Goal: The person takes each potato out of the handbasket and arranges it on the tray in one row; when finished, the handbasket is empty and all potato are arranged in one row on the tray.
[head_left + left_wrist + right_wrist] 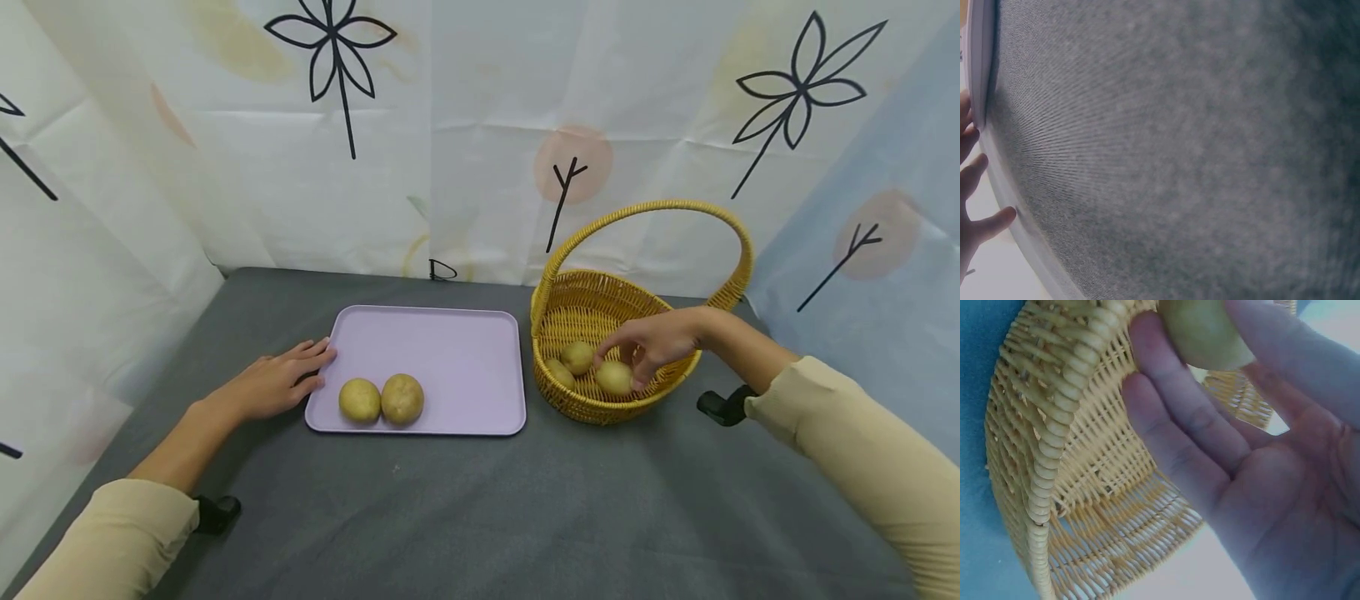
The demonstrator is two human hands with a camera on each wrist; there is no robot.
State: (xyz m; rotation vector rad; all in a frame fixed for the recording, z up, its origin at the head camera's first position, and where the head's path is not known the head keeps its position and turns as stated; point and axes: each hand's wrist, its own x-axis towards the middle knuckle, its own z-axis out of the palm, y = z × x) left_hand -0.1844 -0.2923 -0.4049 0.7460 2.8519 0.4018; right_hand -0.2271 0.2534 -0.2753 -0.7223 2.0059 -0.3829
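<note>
My right hand [660,337] reaches into the yellow wicker basket [588,410] and grips a potato [614,379] between thumb and fingers. In the right wrist view this potato [1200,334] shows at the top, partly covered by the fingers. Two more potatoes [577,357] lie beside it in the basket. My left hand [273,383] lies spread at the left edge of the lilac tray [465,358], fingertips touching the rim. Near the tray's front left, a pair of potatoes [402,400] sit side by side. The left wrist view mostly shows grey cloth, with those fingers at its left edge.
A dark grey cloth [420,508] covers the table. The basket's tall arched handle [652,207] rises behind my right hand. White and pale blue curtains [480,192] with printed leaves hang behind and at both sides.
</note>
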